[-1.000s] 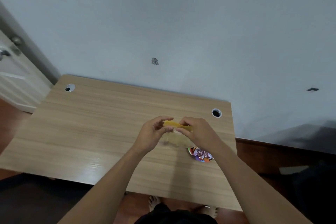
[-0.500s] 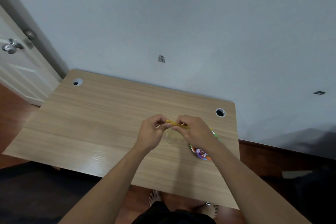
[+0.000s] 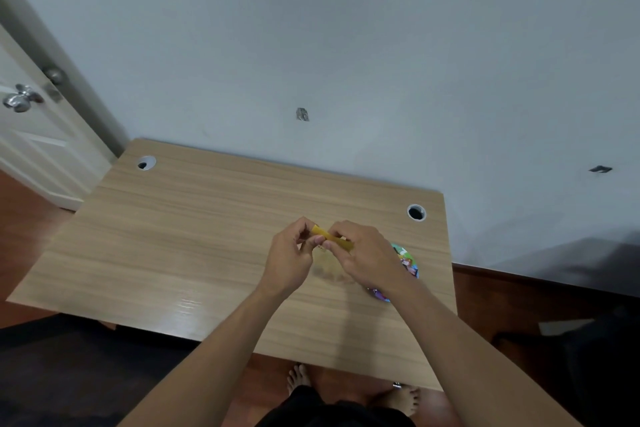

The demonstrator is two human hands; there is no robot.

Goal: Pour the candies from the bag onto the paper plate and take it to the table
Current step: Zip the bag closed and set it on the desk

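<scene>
A clear candy bag [image 3: 327,265] with a yellow top strip hangs over the wooden table [image 3: 180,239]. My left hand [image 3: 289,258] pinches the strip's left end and my right hand [image 3: 367,255] pinches its right part, fingers close together. The bag's contents look blurred and faint. A colourful paper plate [image 3: 407,262] lies on the table just right of and under my right hand, mostly hidden by my wrist.
The table stands against a pale wall, with cable holes at the far left [image 3: 146,163] and far right [image 3: 416,212]. A white door with a metal knob [image 3: 20,101] is at the left. My bare feet [image 3: 301,378] show below the table's near edge.
The view has shifted so the table and door sit further right. Both hands stay pinched on the bag's yellow strip and have moved over the plate, covering more of it.
</scene>
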